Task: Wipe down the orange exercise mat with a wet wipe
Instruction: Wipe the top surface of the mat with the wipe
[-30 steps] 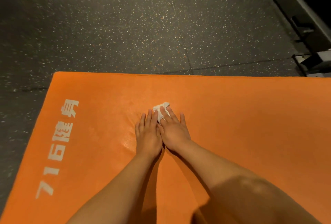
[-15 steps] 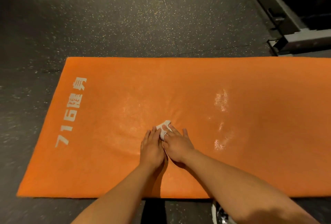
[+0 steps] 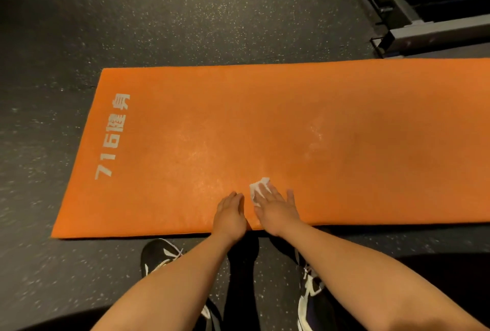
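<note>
One limp wet wipe [image 3: 258, 185], apt to bunch, sits pinned beneath the flat, straight-fingered right hand [image 3: 278, 210] on the orange mat [image 3: 344, 118].

Black sneakers [image 3: 156, 251] with white laces [image 3: 173, 253]

A: How do the two hands lie?

B: Both are palm-down, side by side, close to the near edge of the orange mat [image 3: 265, 118]. The left hand [image 3: 230, 214] lies flat, fingers straight and close together, holding nothing.

A: And the right?

B: The right hand [image 3: 277, 207] sits just to the right of it with a narrow gap between them. Its fingers are straight and spread, pressing on the white wipe [image 3: 258, 187], which shows beyond the fingertips.

A: The arms?

B: Bare forearms, both stretched forward, coming in from the near left and near right and converging towards the wrists.
</note>
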The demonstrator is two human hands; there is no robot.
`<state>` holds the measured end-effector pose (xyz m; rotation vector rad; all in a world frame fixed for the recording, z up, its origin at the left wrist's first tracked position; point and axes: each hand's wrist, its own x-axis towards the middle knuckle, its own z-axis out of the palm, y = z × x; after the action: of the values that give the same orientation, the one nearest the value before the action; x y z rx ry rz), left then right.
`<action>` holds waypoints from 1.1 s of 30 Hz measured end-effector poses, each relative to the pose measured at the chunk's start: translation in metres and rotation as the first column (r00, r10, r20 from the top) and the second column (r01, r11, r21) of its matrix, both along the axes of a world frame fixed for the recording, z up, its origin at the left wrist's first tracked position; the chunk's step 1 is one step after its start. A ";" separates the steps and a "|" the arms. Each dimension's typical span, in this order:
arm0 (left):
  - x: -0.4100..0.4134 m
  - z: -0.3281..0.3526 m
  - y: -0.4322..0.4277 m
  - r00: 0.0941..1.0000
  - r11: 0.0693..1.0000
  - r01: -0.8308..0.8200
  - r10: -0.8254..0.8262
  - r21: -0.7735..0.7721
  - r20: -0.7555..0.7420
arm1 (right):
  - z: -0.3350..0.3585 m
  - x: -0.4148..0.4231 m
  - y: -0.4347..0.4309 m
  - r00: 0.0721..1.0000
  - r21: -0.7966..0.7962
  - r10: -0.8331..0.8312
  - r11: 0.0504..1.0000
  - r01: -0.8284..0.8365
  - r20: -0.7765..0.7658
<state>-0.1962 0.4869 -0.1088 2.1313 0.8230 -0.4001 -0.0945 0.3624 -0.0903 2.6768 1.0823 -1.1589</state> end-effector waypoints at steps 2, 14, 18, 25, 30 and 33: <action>-0.006 0.000 -0.003 1.000 1.000 0.020 -0.020 0.018 0.005 | 0.001 -0.008 0.002 0.992 -0.009 -0.124 0.992 0.124 0.038; -0.008 0.013 -0.026 0.989 0.981 0.115 -0.098 0.155 -0.115 | 0.006 -0.030 -0.018 0.994 0.020 -0.109 0.994 0.109 0.014; -0.010 0.014 -0.039 0.984 0.975 0.147 -0.128 0.168 -0.122 | 0.007 -0.016 -0.033 0.996 0.066 -0.069 0.996 0.065 0.049; -0.006 0.004 -0.059 0.972 0.947 0.232 -0.233 0.224 -0.022 | 0.012 -0.024 -0.043 0.982 0.140 -0.187 0.973 0.186 -0.003; -0.004 0.001 -0.060 0.979 0.961 0.166 -0.188 0.219 0.083 | 0.005 -0.017 -0.060 0.978 0.135 -0.197 0.973 0.188 0.060; -0.004 0.001 -0.063 0.969 0.974 0.154 -0.182 0.168 0.165 | 0.006 -0.015 -0.066 0.974 0.113 -0.216 0.972 0.208 0.063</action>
<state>-0.2005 0.4241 -0.1080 2.3509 0.5870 -0.2320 -0.1094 0.2968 -0.0842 2.9530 0.8878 -1.0451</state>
